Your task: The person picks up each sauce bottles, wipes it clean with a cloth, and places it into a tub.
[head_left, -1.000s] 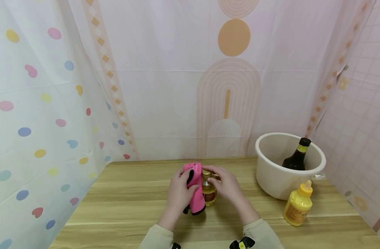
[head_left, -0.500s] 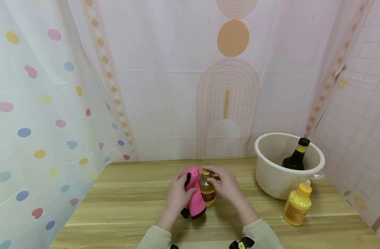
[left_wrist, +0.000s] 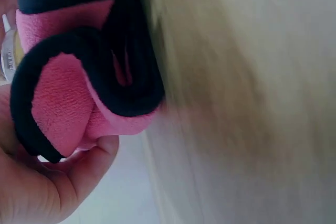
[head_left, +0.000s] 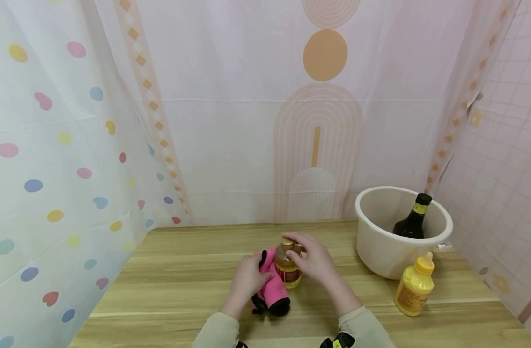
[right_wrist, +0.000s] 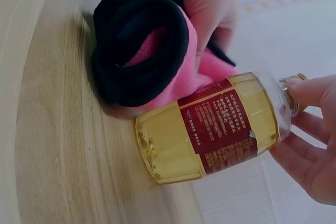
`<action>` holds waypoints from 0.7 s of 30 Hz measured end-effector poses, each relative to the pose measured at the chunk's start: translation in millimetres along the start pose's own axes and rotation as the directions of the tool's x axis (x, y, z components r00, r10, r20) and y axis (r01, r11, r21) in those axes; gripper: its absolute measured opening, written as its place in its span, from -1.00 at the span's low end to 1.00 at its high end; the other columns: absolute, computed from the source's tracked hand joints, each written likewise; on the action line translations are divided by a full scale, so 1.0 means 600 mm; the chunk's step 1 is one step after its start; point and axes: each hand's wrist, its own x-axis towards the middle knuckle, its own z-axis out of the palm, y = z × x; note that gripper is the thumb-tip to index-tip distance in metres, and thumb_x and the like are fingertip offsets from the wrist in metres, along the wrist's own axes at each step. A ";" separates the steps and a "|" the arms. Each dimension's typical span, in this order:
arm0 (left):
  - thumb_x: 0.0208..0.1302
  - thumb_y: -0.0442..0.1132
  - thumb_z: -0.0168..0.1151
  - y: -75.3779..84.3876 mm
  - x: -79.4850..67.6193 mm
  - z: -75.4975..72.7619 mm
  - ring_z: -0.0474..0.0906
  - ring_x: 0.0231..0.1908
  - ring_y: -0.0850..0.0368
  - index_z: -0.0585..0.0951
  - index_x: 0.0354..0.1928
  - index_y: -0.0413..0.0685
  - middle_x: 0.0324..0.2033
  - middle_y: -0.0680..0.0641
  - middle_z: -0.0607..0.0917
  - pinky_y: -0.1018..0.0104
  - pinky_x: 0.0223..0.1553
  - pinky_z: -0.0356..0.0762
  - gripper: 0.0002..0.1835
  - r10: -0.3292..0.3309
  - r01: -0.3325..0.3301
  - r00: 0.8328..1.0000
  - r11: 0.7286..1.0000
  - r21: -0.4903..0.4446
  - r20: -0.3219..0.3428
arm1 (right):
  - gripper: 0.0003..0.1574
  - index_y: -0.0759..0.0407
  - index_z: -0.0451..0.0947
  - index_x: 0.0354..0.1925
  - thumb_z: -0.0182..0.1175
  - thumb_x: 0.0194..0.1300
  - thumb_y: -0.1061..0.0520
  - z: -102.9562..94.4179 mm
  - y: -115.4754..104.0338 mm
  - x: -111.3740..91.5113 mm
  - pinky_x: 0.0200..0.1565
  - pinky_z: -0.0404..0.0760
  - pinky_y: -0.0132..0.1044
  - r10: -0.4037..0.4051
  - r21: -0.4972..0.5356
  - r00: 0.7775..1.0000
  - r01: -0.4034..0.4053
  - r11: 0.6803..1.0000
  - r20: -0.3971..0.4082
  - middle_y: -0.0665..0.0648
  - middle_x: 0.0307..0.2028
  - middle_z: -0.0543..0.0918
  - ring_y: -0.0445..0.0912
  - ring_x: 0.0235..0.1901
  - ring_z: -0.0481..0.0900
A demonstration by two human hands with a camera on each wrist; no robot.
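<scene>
My left hand [head_left: 246,280] grips a folded pink cloth with black edging [head_left: 274,290], thumb on its near side. In the left wrist view the cloth [left_wrist: 63,93] shows its looped black hems close to the wooden surface. Against the cloth's right side stands a bottle of yellow oil [head_left: 287,266] with a gold cap and dark red label. The fingers and thumb of my right hand [head_left: 314,258] hold this bottle at its neck and cap. In the right wrist view the oil bottle [right_wrist: 210,124] has its base at the table, and the cloth [right_wrist: 197,82] touches its side.
To the right stands a white bucket [head_left: 378,251] with a dark, black-capped bottle [head_left: 412,222] leaning inside. A yellow squeeze bottle [head_left: 415,285] is in front of the bucket. Patterned curtains [head_left: 230,145] hang behind the wooden table [head_left: 183,270].
My left hand and the pink cloth have moved down the oil bottle toward me, and the cloth has slumped. More of the bottle shows. My right hand keeps its hold on the neck.
</scene>
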 end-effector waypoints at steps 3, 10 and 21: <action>-0.01 -0.24 0.57 -0.003 0.002 0.002 0.59 -0.38 0.00 0.64 -0.29 -0.28 -0.42 -0.14 0.66 0.12 -0.35 0.57 -0.67 -0.008 0.008 0.999 1.000 0.010 0.039 | -0.42 0.10 0.56 0.20 0.41 0.20 0.23 0.002 -0.002 0.000 0.07 0.57 -0.04 -0.014 -0.066 1.000 0.014 0.998 0.005 0.14 0.10 0.62 0.06 0.11 0.56; -0.03 -0.24 0.57 -0.008 0.005 0.000 0.60 -0.37 0.00 0.65 -0.28 -0.28 -0.42 -0.12 0.68 0.10 -0.32 0.57 -0.66 -0.012 0.013 0.997 1.000 -0.007 0.079 | -0.29 0.08 0.56 0.17 0.52 0.07 -0.05 0.010 -0.028 0.005 -0.12 0.60 -0.03 0.090 -0.312 0.992 -0.114 0.943 -0.091 0.16 -0.03 0.61 0.04 -0.09 0.60; 0.02 -0.26 0.53 -0.013 0.010 -0.029 0.56 -0.37 0.10 0.64 -0.21 -0.24 -0.37 -0.09 0.68 0.17 -0.34 0.56 -0.68 -0.036 0.044 0.998 0.984 -0.174 0.051 | -0.55 0.02 0.64 -0.04 0.50 0.10 -0.02 0.008 -0.039 0.018 -0.31 0.61 -0.12 0.078 -0.401 0.992 -0.111 0.909 -0.097 0.09 -0.16 0.65 -0.02 -0.25 0.64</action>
